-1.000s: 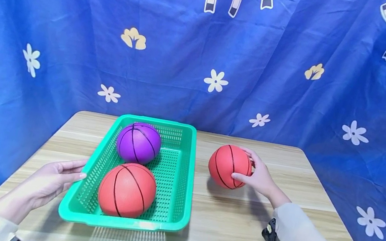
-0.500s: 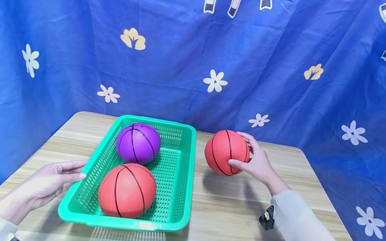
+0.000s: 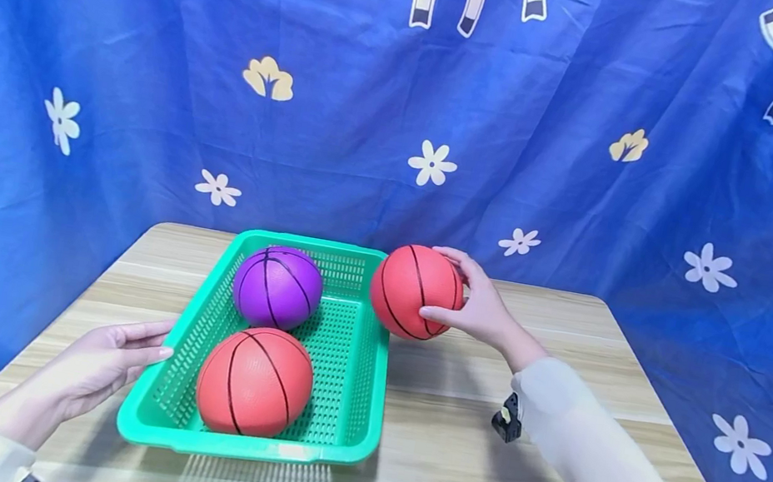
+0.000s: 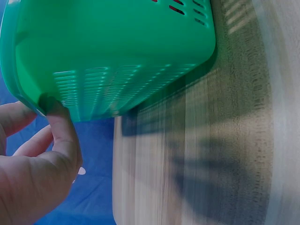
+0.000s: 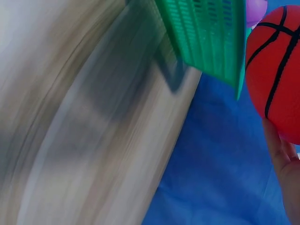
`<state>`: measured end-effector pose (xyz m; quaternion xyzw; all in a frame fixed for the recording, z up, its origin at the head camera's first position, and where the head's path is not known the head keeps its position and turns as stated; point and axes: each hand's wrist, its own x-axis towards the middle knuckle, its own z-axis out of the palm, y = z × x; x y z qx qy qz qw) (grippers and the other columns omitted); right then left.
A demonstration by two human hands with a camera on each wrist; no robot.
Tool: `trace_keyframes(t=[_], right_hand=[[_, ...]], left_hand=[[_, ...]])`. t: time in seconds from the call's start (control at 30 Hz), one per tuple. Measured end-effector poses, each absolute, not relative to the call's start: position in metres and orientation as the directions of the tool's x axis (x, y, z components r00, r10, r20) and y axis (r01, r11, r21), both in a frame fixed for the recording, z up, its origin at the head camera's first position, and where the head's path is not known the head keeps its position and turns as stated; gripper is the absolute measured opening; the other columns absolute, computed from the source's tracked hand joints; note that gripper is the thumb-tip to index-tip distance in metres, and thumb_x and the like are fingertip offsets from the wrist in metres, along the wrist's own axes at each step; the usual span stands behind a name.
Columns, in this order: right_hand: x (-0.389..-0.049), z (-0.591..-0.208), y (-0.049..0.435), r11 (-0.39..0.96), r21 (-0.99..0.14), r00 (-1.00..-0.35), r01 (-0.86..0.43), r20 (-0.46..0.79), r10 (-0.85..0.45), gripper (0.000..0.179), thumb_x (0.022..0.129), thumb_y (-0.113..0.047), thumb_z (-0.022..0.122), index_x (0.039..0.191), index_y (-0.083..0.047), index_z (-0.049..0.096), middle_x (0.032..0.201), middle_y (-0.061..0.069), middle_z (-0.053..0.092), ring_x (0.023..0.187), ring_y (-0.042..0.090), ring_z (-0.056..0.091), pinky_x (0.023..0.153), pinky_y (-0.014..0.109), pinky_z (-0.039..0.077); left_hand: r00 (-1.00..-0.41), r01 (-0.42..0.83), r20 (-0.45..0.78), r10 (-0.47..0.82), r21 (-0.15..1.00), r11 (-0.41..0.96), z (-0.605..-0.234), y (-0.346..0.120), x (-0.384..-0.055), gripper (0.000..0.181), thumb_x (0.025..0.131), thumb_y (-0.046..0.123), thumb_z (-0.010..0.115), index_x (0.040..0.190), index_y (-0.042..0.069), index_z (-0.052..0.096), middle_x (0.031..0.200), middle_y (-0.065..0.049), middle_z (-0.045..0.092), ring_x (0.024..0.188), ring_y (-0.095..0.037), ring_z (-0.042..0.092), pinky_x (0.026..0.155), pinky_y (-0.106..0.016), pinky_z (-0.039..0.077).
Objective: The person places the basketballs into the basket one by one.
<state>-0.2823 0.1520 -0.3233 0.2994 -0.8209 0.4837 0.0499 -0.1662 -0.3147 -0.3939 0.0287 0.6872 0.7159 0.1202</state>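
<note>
A red basketball [image 3: 416, 292] is held up in my right hand [image 3: 485, 311], fingers behind it and thumb on its near side. The ball overlaps the far right rim of a green plastic basket [image 3: 371, 407] in the head view. In the right wrist view the red ball [image 5: 276, 75] appears beside the basket wall [image 5: 211, 42]. Inside the basket lie a purple basketball [image 3: 278, 287] and another red basketball [image 3: 255, 380]. My left hand [image 3: 97, 364] pinches the basket's left rim; the left wrist view shows its fingers [image 4: 63, 131] at that rim.
The basket stands on a light wooden table [image 3: 474, 457]. A blue curtain [image 3: 341, 141] with flowers and animal figures hangs behind the table and along its sides. A small black device [image 3: 508, 418] is strapped at my right wrist.
My right hand has lifted the red basketball from the table's right side and carried it left to the basket's rim. The left hand and the basket have stayed put.
</note>
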Motion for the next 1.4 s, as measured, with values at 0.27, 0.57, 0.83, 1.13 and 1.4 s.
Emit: trace_keyframes(t=[0.27,0.57,0.83,1.13,1.4], right_hand=[[-0.291,-0.330,0.126,0.362,-0.746,-0.795,-0.559,0.358,-0.489,0.077,0.069,-0.025,0.086,0.135,-0.030,0.047,0.130,0.001,0.046,0.113,0.020,0.049,0.079,0.036,0.057],[-0.289,-0.329,0.098,0.385,-0.735,-0.784,-0.558,0.316,-0.534,0.078,0.066,-0.030,0.087,0.134,-0.034,0.048,0.128,0.000,0.045,0.116,0.018,0.043,0.078,0.033,0.057],[-0.289,-0.329,0.081,0.431,-0.683,-0.765,-0.590,0.301,-0.570,0.079,0.065,-0.036,0.087,0.133,-0.037,0.047,0.125,-0.001,0.047,0.115,0.015,0.042,0.080,0.033,0.055],[-0.289,-0.333,0.066,0.482,-0.641,-0.757,-0.598,0.252,-0.603,0.080,0.065,-0.042,0.086,0.134,-0.036,0.047,0.126,-0.005,0.046,0.112,0.011,0.045,0.080,0.030,0.054],[-0.288,-0.337,0.058,0.521,-0.600,-0.752,-0.607,0.223,-0.620,0.081,0.065,-0.044,0.087,0.135,-0.033,0.048,0.128,-0.003,0.043,0.111,0.014,0.047,0.082,0.031,0.053]], left_hand=[[-0.969,-0.131,-0.121,0.214,0.991,-0.032,-0.393,-0.313,-0.164,0.068,0.094,0.000,0.056,0.141,-0.019,0.010,0.109,0.007,0.063,0.100,-0.007,0.062,0.088,-0.024,0.052],[-0.968,-0.136,-0.128,0.217,0.990,-0.026,-0.392,-0.312,-0.165,0.067,0.095,-0.002,0.053,0.142,-0.018,0.006,0.110,0.007,0.061,0.099,-0.006,0.061,0.086,-0.023,0.053],[-0.968,-0.137,-0.128,0.216,0.990,-0.027,-0.392,-0.312,-0.165,0.069,0.095,-0.001,0.054,0.142,-0.018,0.007,0.109,0.007,0.062,0.100,-0.006,0.061,0.087,-0.024,0.052],[-0.969,-0.142,-0.130,0.212,0.989,-0.040,-0.393,-0.312,-0.165,0.067,0.095,-0.002,0.053,0.142,-0.018,0.009,0.110,0.006,0.062,0.100,-0.006,0.061,0.087,-0.023,0.052],[-0.969,-0.135,-0.116,0.219,0.988,-0.075,-0.395,-0.315,-0.165,0.063,0.094,-0.001,0.056,0.142,-0.017,0.018,0.110,0.003,0.063,0.101,-0.010,0.062,0.089,-0.025,0.052]])
